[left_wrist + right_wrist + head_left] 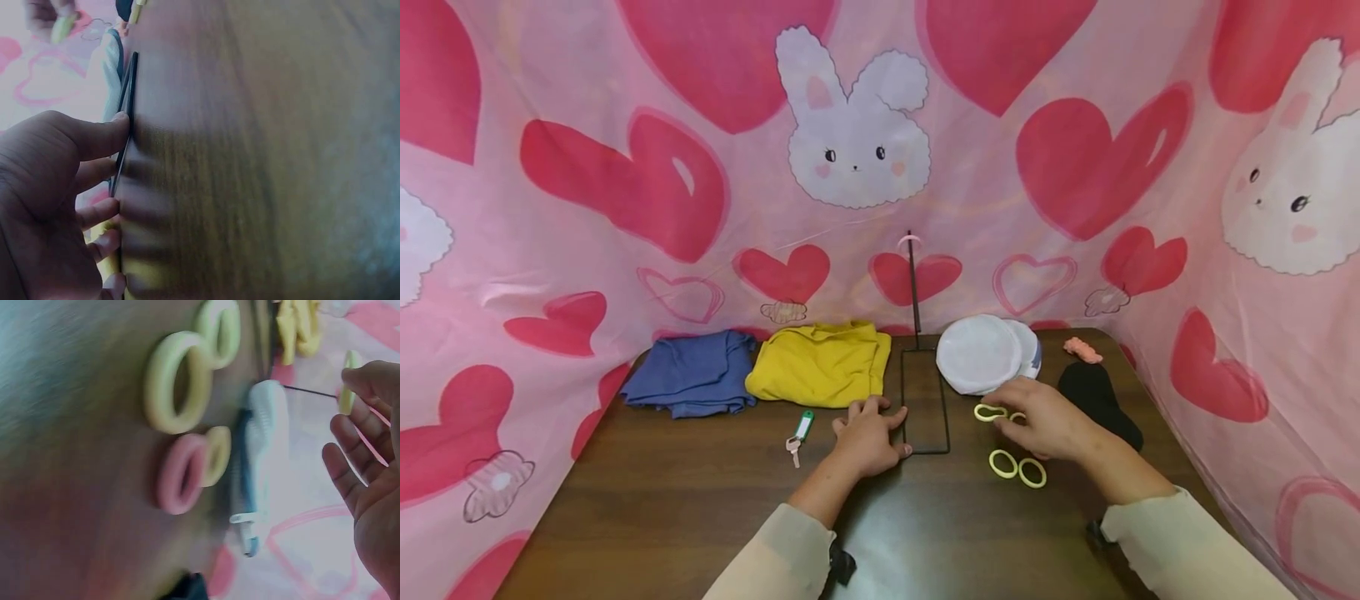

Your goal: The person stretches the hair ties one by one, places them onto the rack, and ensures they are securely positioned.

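Yellow ring (989, 412) is pinched in the right hand (1037, 419) near the black wire stand (925, 408), which the left hand (867, 435) steadies flat-fingered; remaining rings (1017, 467) lie on the bench (662, 500), stand's post apparently bare.

the right hand (1047, 419) covers part of a yellow ring (991, 412), and the pink ring (181, 473) looks blurred.

A thin black wire stand (925, 400) lies flat-based with an upright rod; pale yellow rings (1017, 467) lie just right, one pinched.
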The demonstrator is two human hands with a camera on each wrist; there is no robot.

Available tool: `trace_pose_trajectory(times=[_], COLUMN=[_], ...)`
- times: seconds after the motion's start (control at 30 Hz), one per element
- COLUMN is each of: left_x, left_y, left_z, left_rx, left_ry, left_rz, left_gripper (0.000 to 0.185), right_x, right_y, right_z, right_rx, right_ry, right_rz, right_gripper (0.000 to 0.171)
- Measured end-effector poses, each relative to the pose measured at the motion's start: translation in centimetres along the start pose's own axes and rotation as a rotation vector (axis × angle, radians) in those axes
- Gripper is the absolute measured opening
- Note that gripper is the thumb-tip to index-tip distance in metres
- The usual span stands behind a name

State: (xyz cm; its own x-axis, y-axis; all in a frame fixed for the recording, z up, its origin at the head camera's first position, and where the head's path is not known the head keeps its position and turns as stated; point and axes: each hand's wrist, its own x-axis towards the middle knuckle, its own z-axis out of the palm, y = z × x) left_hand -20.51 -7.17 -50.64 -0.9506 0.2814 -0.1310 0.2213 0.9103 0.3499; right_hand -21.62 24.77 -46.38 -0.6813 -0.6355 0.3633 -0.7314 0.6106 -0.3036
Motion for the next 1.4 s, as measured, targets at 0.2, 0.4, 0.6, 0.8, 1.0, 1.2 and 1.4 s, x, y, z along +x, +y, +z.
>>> trace_pose_trajectory(times=[0.2, 0.4, 0.6, 0.8, 1.0, 1.2, 1.4], left_x=[0.1, 0.2, -0.1, -0.2, -0.2, -0.1, -0.1], left_y=[0.0, 0.1, -0.1, -0.1, 0.0, 0.1, 0.1], left_z=[0.2, 0.2, 0.2, 0.2, 0.2, 0.1, 0.0], left_rx=[0.01, 0.009, 0.013, 0.012, 0.019, 0.016, 0.019], left_ry=[-0.005, -0.004, -0.002, -0.001, -0.005, -0.004, 0.005], left_rz=[0.004, 0.009, -0.002, -0.001, -0.008, -0.002, -0.009], left_gripper=[0.067, 0.067, 0.067, 0.068, 0.068, 0.068, 0.068], right_x=[1.1, 2.6, 4.2, 5.6, 7.0, 8.7, 10.0], right_y=[-1.5, -3.2, -5.5, -7.4, -9.4, -10.8, -11.3], right_z=[-1.5, -3.1, -4.8, -6.3, -7.6, -8.6, -9.0], right_rx=[-0.008, 0.006, 0.025, 0.016, 0.038, 0.01, -0.008], right_ry=[0.173, 0.248, 0.28, 0.377, 0.433, 0.509, 0.515], right_rz=[-0.111, -0.19, -0.216, -0.266, -0.308, -0.398, -0.418], right_gripper=[0.035, 0.036, 0.033, 0.031, 0.025, 0.033, 0.029])
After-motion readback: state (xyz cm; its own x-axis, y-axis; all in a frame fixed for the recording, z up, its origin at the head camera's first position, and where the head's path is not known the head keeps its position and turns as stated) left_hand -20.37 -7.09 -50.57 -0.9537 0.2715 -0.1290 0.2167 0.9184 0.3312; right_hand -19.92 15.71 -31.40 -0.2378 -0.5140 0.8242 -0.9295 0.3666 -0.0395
